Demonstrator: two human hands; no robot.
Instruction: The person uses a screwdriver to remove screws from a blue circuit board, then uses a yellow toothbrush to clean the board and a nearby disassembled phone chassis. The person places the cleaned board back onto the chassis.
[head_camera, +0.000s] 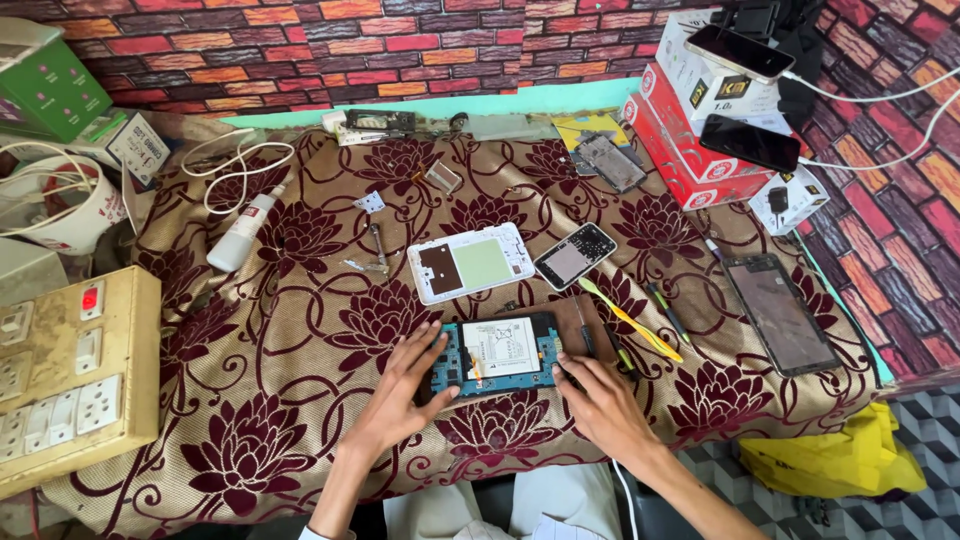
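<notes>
Two hands, left hand (400, 385) and right hand (598, 400), rest fingers spread, steadying the opened phone (497, 354) by its ends.

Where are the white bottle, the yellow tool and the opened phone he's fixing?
white bottle (240, 236), head view, middle of its body
yellow tool (630, 322), head view, mid-handle
opened phone (500, 350), head view, its white battery

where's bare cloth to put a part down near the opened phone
Left of the left hand, wide bare cloth reaches toward the switchboard. Another patch lies below the bottle. A smaller one sits between the yellow tool and black screen. Crowded above the opened phone, by the white frame.
</notes>
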